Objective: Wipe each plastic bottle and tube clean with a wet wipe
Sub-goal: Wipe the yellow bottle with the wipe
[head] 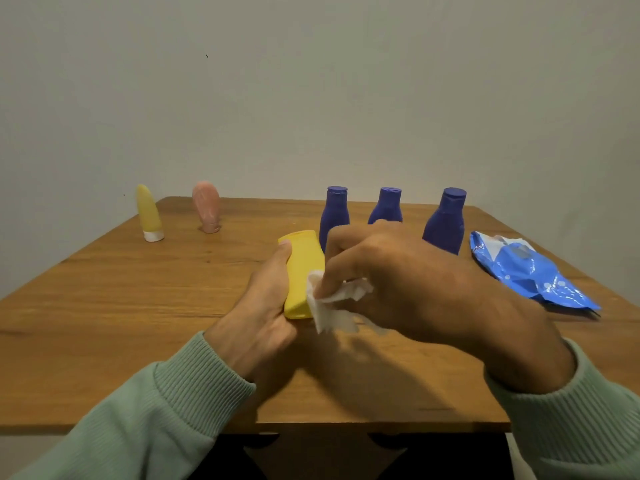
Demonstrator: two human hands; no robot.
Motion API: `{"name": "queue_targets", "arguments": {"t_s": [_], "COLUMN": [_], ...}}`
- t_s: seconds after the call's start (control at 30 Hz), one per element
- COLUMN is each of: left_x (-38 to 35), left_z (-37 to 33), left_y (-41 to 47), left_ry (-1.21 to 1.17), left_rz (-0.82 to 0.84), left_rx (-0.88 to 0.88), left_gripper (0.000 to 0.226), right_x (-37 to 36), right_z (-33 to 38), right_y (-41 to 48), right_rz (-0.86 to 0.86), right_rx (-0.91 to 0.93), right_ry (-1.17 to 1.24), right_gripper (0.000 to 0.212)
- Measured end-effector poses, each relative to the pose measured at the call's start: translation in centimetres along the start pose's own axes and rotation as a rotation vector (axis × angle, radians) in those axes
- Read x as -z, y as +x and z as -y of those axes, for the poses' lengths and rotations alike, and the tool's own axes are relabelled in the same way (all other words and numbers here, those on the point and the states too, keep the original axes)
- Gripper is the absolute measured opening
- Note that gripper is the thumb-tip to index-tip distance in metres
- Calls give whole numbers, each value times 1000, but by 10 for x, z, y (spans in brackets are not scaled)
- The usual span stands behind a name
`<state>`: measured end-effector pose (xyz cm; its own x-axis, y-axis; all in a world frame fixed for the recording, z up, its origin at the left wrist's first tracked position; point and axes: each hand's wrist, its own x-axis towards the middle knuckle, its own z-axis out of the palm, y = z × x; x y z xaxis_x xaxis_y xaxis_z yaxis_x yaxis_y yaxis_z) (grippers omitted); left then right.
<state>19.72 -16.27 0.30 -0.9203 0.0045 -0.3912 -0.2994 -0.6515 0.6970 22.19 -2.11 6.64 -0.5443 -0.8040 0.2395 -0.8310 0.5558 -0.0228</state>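
Note:
My left hand (263, 306) grips a yellow plastic bottle (303, 268) just above the middle of the wooden table (138, 306), thumb along its left side. My right hand (408, 282) pinches a crumpled white wet wipe (332, 306) against the bottle's right side. Three dark blue bottles (334, 216) (386, 206) (445, 221) stand upright in a row behind my hands; the middle one is partly hidden by my right hand. A yellow tube (149, 213) with a white cap and a pink tube (206, 206) stand cap-down at the far left.
A blue wet-wipe packet (530, 271) lies near the table's right edge, its flap open. A plain wall runs behind the table. The table's near edge (311, 426) is close to my forearms.

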Motion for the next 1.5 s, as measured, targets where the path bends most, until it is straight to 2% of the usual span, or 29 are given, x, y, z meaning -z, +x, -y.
{"name": "queue_targets", "arguments": {"t_s": [0.13,0.23,0.3,0.37,0.47,0.63,0.77,0.83,1.03,1.23,1.3,1.4,1.5], "left_x": [0,0,1,-1,-2,0,2,1,3,3,3,3,3], "left_z": [-7,-6,-7,-5,3,6,1,-1,7,13,8,5,7], "left_y": [-2,-5,-6,-8,-10,-7,-6,-5,-2,-3,-2,-2,-1], "left_ry": [105,107,93,128,183,193,130,134,262,380,338,233,216], "left_rz": [-19,13,33,24,102,204,264,279,304,344,359,384,445], "left_rx": [-114,-156,-157,-135,-90,-101,-74,-96,-213,-277,-287,-257,-241], "left_gripper": [38,36,41,51,61,63,59,60,60,63,67,77,82], "right_x": [9,15,14,8,-3,-10,-4,-1,-7,-21,-21,-14,-8], "right_z": [-13,-17,-16,-10,-5,-4,0,-5,-18,-16,-11,-3,-7], "right_y": [-7,-11,-9,-6,1,8,4,2,5,13,13,9,5], "right_rz": [-111,-201,-219,-174,-99,-210,-38,-19,-216,-518,-454,-237,-162], "right_rx": [-52,-133,-114,-80,-73,-152,-60,-67,-190,-314,-267,-150,-102], "right_ry": [90,132,177,237,273,286,336,369,361,287,326,372,390], "right_gripper": [19,20,20,19,21,23,20,19,20,23,23,22,20]}}
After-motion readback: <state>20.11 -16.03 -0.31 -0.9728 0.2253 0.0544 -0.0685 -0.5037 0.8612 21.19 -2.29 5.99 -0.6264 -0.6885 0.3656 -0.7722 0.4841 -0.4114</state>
